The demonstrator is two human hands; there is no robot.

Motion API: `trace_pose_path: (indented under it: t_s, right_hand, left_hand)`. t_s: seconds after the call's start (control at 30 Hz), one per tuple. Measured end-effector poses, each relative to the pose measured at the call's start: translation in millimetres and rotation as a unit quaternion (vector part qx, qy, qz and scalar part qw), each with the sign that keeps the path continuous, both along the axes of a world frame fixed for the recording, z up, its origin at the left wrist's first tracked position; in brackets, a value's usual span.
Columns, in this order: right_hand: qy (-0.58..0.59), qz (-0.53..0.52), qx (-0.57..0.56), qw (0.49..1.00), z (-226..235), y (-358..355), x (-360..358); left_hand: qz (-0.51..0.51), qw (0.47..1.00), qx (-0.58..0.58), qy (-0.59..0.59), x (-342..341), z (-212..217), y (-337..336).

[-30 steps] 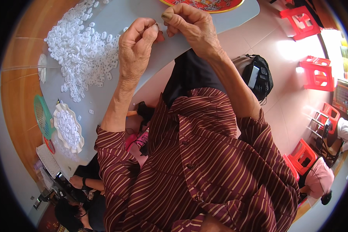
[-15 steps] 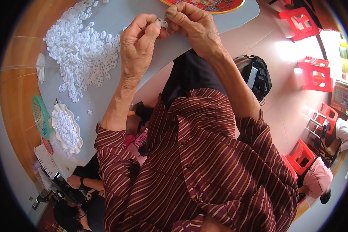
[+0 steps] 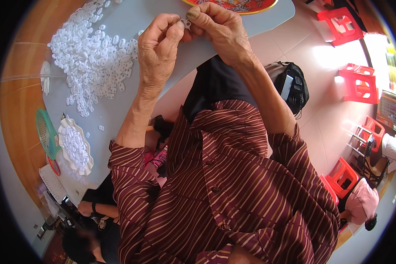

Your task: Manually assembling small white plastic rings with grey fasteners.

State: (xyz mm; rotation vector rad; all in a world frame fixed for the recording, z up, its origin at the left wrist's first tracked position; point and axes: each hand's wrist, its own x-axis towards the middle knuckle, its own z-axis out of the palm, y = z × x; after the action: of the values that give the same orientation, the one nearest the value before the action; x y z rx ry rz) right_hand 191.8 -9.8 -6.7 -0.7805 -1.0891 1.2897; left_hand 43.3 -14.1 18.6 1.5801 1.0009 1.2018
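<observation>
My left hand point(image 3: 159, 49) and my right hand point(image 3: 219, 27) meet above the grey table point(image 3: 132, 17), pinching one small white plastic ring point(image 3: 187, 22) between their fingertips. Both hands grip the same piece. A big heap of small white plastic rings point(image 3: 92, 57) lies on the table to the left of my left hand. A white scalloped dish point(image 3: 75, 147) holding more of these rings sits nearer my left elbow.
A red patterned tray point(image 3: 233, 5) sits at the table's far edge. A green basket point(image 3: 46, 132) lies left of the dish. Red plastic stools point(image 3: 360, 83) stand on the pink floor at right. Another person point(image 3: 97, 211) crouches at lower left; a black bag point(image 3: 295, 86) lies on the floor.
Both hands have shifted slightly up and right while still working the small white ring between their fingertips.
</observation>
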Motion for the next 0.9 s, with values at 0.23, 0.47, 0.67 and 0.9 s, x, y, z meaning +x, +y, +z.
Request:
trace_pose_path:
  t_s: [0.23,0.47,0.67,0.9]
  right_hand:
    - [0.017,0.002,-0.003,1.0,-1,1,-1]
    - [-0.011,-0.001,0.013,1.0,-1,0,-1]
    - [-0.06,-0.027,0.042,0.997,4,-5,-3]
    - [0.01,-0.044,0.043,0.998,9,-7,-12]
  left_hand:
    - [0.001,1.0,0.004,0.006,0,-2,0]
    - [0.001,1.0,0.002,-0.004,1,-2,-2]
    - [0.003,1.0,0.009,-0.003,0,-5,-3]
    - [0.01,0.999,0.032,-0.031,1,-16,-2]
